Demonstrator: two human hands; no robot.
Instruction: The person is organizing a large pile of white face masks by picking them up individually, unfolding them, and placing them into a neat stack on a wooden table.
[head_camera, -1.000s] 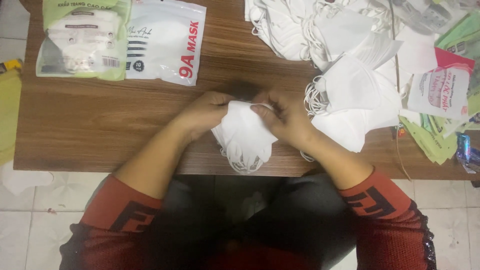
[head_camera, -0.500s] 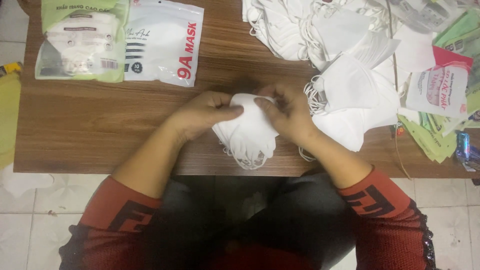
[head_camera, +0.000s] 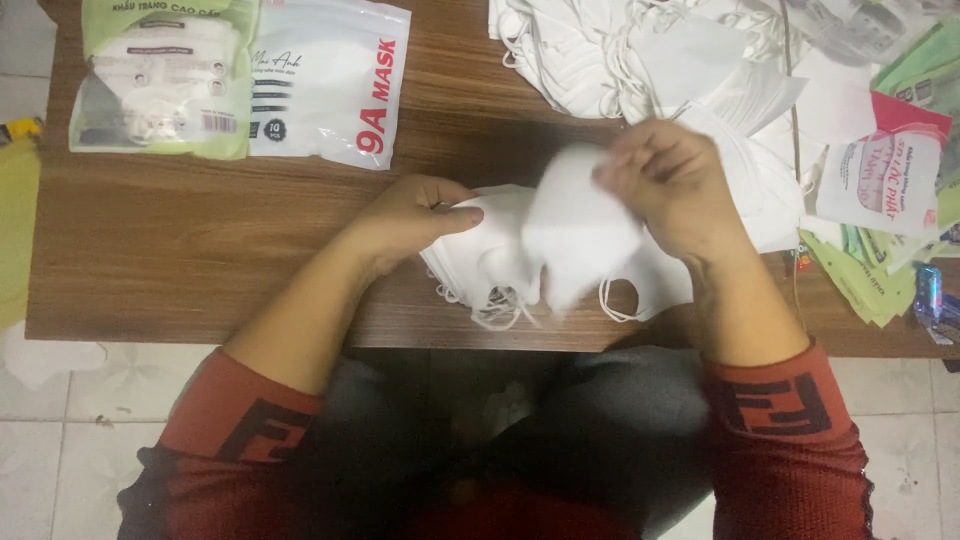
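- While the person's forearms in dark red sleeves are being stretched over the near edge of the brown wooden table (head_camera: 200, 260), a small stack of flat white fabric face masks (head_camera: 480, 250) is being pressed down by the left hand (head_camera: 410, 215), its fingers curled over the stack's edge at about nine o'clock.
- A single folded white face mask (head_camera: 575, 225) is being pinched at its upper corner by the right hand (head_camera: 670, 185), which is closed on it and is being held slightly above the stack, at about two o'clock from the left hand; the mask is blurred.
- The two hands are being kept apart, each one clamped on its own item, with the single mask hanging over the stack's right part.
- White elastic ear loops (head_camera: 495, 305) are being left dangling over the table's near edge at six o'clock of the stack.
- A large loose heap of white masks (head_camera: 640, 60) is lying at twelve to one o'clock.
- A sealed white plastic mask packet (head_camera: 320, 85) and a green-edged mask packet (head_camera: 160, 75) are lying at ten o'clock.
- Mixed green, white and pink paper wrappers (head_camera: 880, 180) are lying at three o'clock.
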